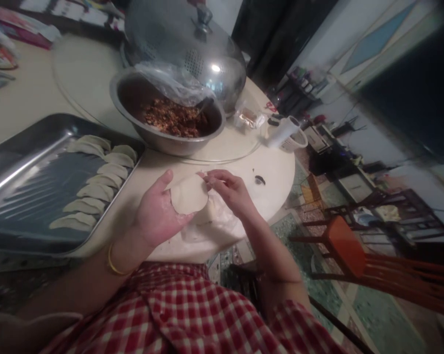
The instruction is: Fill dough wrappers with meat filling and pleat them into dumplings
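A round, pale dumpling wrapper (189, 194) lies flat across the fingers of my left hand (153, 214), which supports it palm up with the thumb apart. My right hand (227, 189) pinches the wrapper's right edge between thumb and fingers. Below the hands, a stack of wrappers (207, 212) sits on a plastic bag on the table, partly hidden. Beyond the hands stands a steel bowl (170, 143) of dark minced filling (174, 118), partly covered by clear plastic (174, 81). Folded dumplings (97, 191) line the right side of a metal tray (38, 182) to my left.
A large domed steel cover (225, 64) stands behind the bowl. On the round table (277, 177) at right are a small packet (249, 118), a white roll (286, 129) in a basket (299, 140) and a dark scrap (259, 180). An orange-brown chair (345, 246) stands beyond the table.
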Demonstrator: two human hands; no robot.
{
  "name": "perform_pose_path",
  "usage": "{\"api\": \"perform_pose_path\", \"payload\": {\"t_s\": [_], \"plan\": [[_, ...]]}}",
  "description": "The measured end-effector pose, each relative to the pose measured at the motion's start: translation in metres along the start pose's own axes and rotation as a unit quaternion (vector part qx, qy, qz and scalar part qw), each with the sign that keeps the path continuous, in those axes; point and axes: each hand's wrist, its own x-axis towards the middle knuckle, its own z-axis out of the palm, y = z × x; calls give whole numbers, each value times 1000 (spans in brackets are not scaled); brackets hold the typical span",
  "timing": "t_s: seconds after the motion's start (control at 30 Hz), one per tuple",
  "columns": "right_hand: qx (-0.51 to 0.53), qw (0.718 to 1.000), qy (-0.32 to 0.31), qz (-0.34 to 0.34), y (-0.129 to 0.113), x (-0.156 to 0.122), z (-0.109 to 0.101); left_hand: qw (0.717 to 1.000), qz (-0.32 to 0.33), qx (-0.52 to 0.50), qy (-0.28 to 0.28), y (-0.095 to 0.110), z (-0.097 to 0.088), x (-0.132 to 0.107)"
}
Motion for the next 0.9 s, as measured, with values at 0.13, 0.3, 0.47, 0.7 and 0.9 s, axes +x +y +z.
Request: {"api": "perform_pose_path", "payload": {"t_s": [0.13,0.3,0.47,0.7,0.9], "plan": [[-148,981,63,-110,-20,19,-15,999,28,-35,-9,3,8,2],[-307,918,82,-238,-35,63,-20,998,40,-54,-14,12,0,13],[-390,886,65,-242,-41,118,-18,994,72,-81,-24,17,-16,15],[-430,890,74,-129,-44,181,-13,993,42,-103,-35,19,-26,6],[-463,866,127,-142,-41,199,-21,994,30,-96,-42,19,-32,3]]}}
